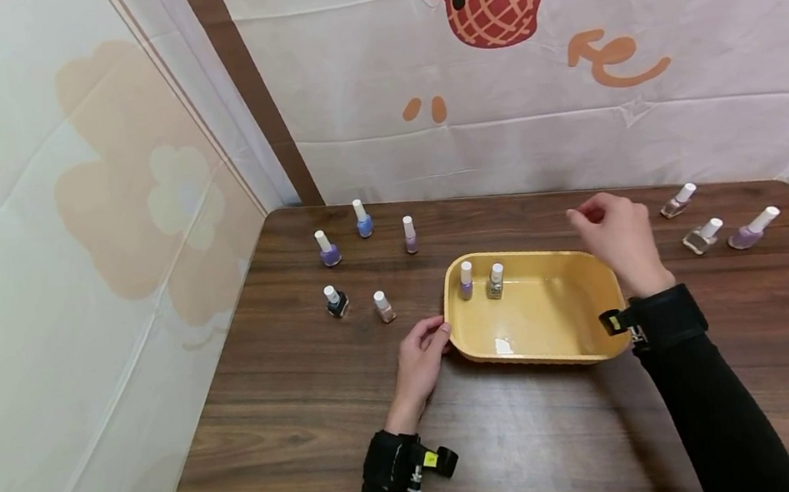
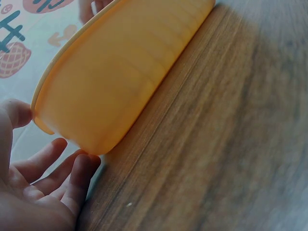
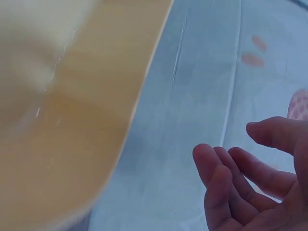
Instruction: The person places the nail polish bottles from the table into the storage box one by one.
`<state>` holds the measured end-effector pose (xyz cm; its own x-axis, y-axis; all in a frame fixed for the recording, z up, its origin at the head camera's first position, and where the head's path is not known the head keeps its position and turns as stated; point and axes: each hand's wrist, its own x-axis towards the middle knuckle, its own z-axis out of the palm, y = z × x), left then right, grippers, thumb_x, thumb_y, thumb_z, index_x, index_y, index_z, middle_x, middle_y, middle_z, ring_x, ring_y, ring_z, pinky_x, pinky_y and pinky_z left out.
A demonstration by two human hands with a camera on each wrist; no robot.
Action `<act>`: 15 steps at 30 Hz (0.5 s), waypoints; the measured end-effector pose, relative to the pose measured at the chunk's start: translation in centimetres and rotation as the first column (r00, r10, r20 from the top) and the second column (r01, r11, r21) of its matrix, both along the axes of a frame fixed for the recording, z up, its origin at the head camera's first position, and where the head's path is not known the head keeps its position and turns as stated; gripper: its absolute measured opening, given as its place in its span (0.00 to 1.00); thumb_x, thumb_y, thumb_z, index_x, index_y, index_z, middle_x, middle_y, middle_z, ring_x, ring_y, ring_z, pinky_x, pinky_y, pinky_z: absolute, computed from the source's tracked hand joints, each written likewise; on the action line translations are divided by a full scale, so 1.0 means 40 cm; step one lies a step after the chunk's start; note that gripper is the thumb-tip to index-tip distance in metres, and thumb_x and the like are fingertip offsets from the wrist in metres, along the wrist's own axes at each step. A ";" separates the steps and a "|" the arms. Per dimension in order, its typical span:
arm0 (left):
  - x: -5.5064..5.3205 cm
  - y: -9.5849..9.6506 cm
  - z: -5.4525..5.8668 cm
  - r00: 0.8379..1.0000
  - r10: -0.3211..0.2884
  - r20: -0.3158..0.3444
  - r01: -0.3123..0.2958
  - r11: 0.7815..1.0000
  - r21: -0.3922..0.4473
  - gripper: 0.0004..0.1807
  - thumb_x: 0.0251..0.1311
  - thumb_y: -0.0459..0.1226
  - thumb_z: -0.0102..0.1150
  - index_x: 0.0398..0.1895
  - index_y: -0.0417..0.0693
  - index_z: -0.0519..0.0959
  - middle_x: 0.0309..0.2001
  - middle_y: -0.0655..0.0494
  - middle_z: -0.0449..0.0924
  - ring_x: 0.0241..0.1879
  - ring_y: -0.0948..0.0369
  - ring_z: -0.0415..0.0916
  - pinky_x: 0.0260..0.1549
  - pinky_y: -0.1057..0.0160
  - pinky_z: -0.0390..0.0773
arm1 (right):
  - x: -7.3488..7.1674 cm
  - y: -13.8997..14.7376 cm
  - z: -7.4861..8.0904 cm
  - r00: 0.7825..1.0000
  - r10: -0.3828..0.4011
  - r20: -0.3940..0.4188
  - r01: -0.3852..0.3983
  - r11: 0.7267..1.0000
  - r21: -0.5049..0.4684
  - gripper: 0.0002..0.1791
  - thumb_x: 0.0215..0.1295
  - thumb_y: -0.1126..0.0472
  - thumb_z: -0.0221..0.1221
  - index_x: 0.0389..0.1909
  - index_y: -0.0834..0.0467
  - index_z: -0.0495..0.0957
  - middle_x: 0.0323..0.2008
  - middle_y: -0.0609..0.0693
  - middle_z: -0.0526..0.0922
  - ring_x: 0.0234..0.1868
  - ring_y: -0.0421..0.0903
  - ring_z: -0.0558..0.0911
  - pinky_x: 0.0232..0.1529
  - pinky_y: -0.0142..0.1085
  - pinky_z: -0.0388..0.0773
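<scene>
A yellow plastic tray [image 1: 555, 312] stands on the table, with a purple nail polish bottle [image 1: 466, 282] and a clear glittery nail polish bottle [image 1: 495, 282] upright at its left end. My left hand [image 1: 417, 367] holds the tray's left end; in the left wrist view its thumb [image 2: 19, 113] is at the rim and its fingertips meet the wall low down. Above the tray's back right corner is my right hand [image 1: 619, 241], fingers loosely bent. Between its thumb and fingers [image 3: 219, 190] the right wrist view shows nothing held.
Left of the tray stand several nail polish bottles: blue [image 1: 364, 223], violet [image 1: 329, 253], lilac [image 1: 410, 237], black [image 1: 336, 302] and pinkish [image 1: 384, 308]. To its right, three more lie tilted: brownish [image 1: 678, 201], clear [image 1: 702, 237], light purple [image 1: 752, 230]. Printed curtains border the wooden table [image 1: 299, 427].
</scene>
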<state>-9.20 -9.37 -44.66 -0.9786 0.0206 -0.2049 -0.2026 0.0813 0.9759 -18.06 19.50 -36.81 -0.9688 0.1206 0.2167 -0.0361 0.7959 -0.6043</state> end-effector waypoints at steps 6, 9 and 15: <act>-0.005 -0.001 -0.016 1.000 0.001 -0.002 -0.001 1.000 0.006 0.19 0.68 0.39 0.54 0.55 0.35 0.76 0.55 0.40 0.78 0.50 0.54 0.80 0.49 0.56 0.81 | 0.005 0.083 -0.007 0.991 -0.128 0.043 0.128 0.992 0.005 0.23 0.69 0.49 0.52 0.43 0.65 0.82 0.34 0.63 0.84 0.31 0.54 0.79 0.28 0.36 0.69; -0.016 -0.002 -0.053 1.000 0.008 0.005 -0.008 1.000 0.021 0.20 0.67 0.41 0.55 0.56 0.38 0.76 0.55 0.42 0.78 0.51 0.56 0.79 0.48 0.60 0.81 | 0.007 0.124 -0.018 0.982 -0.170 0.081 0.171 0.985 0.004 0.24 0.69 0.48 0.52 0.45 0.66 0.81 0.33 0.63 0.85 0.27 0.49 0.78 0.24 0.33 0.68; -0.024 -0.003 -0.091 1.000 0.011 0.003 -0.011 1.000 0.022 0.20 0.67 0.43 0.55 0.56 0.40 0.76 0.55 0.43 0.78 0.51 0.56 0.80 0.46 0.63 0.81 | 0.015 0.199 -0.038 0.966 -0.239 0.099 0.240 0.971 -0.002 0.24 0.68 0.48 0.53 0.46 0.66 0.81 0.22 0.50 0.82 0.29 0.47 0.76 0.29 0.34 0.66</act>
